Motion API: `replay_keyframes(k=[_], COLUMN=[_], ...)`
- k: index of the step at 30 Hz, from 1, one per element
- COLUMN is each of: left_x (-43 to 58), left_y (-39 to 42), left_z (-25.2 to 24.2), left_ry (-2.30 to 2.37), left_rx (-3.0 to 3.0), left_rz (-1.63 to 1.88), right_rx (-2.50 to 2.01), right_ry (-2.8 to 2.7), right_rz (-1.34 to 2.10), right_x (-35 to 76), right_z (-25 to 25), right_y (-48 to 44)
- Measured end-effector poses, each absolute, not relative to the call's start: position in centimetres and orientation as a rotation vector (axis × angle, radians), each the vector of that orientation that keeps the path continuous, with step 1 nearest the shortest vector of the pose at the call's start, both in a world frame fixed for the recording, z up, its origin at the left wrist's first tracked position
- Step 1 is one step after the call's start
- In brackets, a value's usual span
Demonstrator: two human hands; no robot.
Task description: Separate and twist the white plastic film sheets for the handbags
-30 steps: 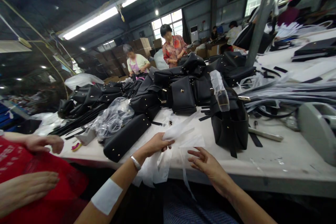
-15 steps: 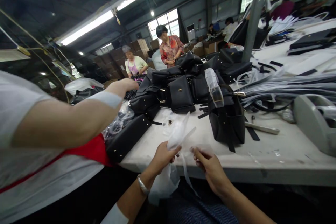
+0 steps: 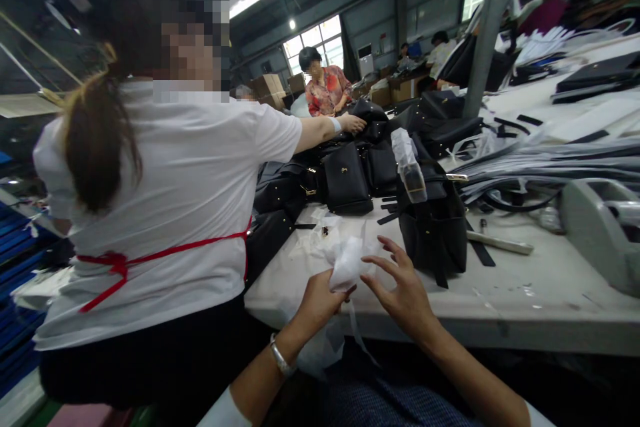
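My left hand (image 3: 319,299) is closed around a crumpled bunch of thin white wrapping film (image 3: 347,267) above the table's front edge. Loose strips of that film hang below the fingers, over my lap. What else may be inside the bunch is hidden. Just to its right, my right hand (image 3: 404,290) has its fingers spread and curved toward the film, holding nothing that I can see. Beyond that hand stands a black handbag (image 3: 434,237) with plastic wrapped around its raised handle (image 3: 407,163). Small gold hardware (image 3: 325,231) lies on wrapping scraps behind the film.
On my left, a co-worker in a white shirt (image 3: 190,180) reaches across the heap of black bags (image 3: 347,177). To the right are a tape dispenser (image 3: 600,233), a flat light-coloured tool (image 3: 500,243) and bundled grey strips (image 3: 550,163). A metal post (image 3: 487,33) rises behind.
My right hand has opened from a pinch beside the film. My left hand has shifted slightly right with it. The co-worker has leaned in, arm now stretched over the bags.
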State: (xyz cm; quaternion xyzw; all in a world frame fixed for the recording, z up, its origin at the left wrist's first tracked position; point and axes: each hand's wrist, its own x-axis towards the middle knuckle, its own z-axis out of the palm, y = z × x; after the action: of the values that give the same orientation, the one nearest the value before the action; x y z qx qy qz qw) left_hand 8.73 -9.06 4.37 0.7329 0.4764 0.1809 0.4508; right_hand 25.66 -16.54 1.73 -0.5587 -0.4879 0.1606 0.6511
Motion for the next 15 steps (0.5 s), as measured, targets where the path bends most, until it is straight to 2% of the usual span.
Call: replay_keyframes(k=[3,8,15], left_x=[8.7,8.3,7.7], left_y=[-9.4,-10.0,-10.1], left_z=[4.4,5.0,4.6], left_ry=[1.164,1.121,1.076], left_rx=[1.813,1.821,1.797], left_rz=[0.438,0.402,0.348], right_rx=[-1.275,-1.259,-1.249], right_ry=[-1.22,-1.077,-0.79], right_rz=[0.266,0.292,0.492], right_x=[25.6,26.3,28.0], right_z=[1.1,0.5,-0.2], right_y=[-16.4,-16.7,-16.5])
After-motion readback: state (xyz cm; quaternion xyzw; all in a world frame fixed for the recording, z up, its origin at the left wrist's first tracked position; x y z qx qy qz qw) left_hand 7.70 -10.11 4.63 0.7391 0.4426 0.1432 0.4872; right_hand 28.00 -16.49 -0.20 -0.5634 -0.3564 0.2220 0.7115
